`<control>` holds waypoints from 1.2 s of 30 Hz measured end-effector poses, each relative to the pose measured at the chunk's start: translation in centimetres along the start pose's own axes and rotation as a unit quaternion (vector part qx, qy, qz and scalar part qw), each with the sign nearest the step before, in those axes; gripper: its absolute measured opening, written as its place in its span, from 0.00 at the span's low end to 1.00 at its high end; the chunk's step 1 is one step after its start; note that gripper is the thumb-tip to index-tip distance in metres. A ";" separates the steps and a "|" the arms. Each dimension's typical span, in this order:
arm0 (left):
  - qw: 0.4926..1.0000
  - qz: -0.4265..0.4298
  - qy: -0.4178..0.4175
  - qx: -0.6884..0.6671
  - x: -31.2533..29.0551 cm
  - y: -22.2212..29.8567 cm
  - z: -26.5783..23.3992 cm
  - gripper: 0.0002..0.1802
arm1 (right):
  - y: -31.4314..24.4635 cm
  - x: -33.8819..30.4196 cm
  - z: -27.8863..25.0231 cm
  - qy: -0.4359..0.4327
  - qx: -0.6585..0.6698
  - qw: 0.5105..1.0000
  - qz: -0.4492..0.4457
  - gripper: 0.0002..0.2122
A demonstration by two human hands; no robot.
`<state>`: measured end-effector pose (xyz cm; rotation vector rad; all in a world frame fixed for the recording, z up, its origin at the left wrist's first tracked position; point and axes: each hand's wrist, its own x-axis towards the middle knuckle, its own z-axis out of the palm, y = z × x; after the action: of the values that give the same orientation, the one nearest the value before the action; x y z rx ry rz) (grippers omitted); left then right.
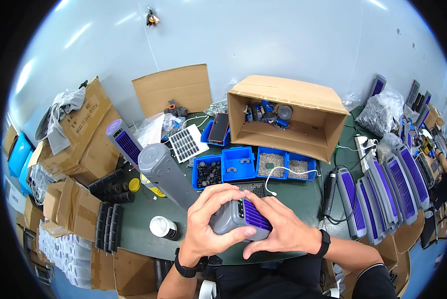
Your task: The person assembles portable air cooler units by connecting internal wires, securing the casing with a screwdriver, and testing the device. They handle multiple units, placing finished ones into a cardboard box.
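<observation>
Near the front edge of the green table, a grey tower fan with a purple grille is held between my two hands, its top end toward me. My left hand wraps the grey top from the left, thumb along the near side. My right hand grips the purple-grille side, fingers curled over it. The lower part of this fan is hidden. Just beyond my left hand stands a grey fan housing, leaning. A white-lidded jar sits left of my left wrist.
Blue bins hold black knobs, grey clips and small screws. Behind them an open cardboard box contains blue tools. A black electric screwdriver with a cord lies at right, beside several purple-grille fans. Cardboard boxes crowd the left.
</observation>
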<state>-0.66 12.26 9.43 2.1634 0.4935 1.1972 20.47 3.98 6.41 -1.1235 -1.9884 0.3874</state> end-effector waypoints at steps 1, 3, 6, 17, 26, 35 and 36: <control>1.000 0.005 0.002 -0.001 0.3 0.3 0.0 0.34 | -0.1 0.0 0.0 -0.003 0.001 1.000 0.001 0.62; 1.000 0.012 0.006 -0.003 0.4 0.5 0.1 0.29 | -0.1 -0.1 0.1 -0.002 0.006 1.000 0.000 0.63; 1.000 0.019 0.012 0.001 0.4 0.5 0.1 0.27 | 0.3 -0.4 0.7 -0.010 0.007 1.000 0.001 0.63; 0.998 0.016 0.019 -0.058 -0.3 -1.3 -0.9 0.25 | 6.6 -10.1 3.0 -0.071 -0.001 0.990 0.124 0.60; 0.993 -0.083 -0.034 -0.071 -1.8 -1.3 -2.9 0.39 | 6.2 -9.7 2.6 -0.115 0.116 0.976 0.142 0.53; 0.974 -0.150 -0.024 -0.166 -5.2 -1.4 -1.3 0.50 | 4.5 -14.3 -0.8 -0.256 0.475 0.783 0.309 0.59; 0.966 -0.164 0.012 -0.198 -5.0 -1.7 -0.6 0.48 | 4.7 -14.6 -1.2 -0.216 0.499 0.782 0.303 0.60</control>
<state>-3.86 10.87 5.41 1.6555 0.5444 1.0354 28.25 -5.57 -2.86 -0.9278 -1.2893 1.9198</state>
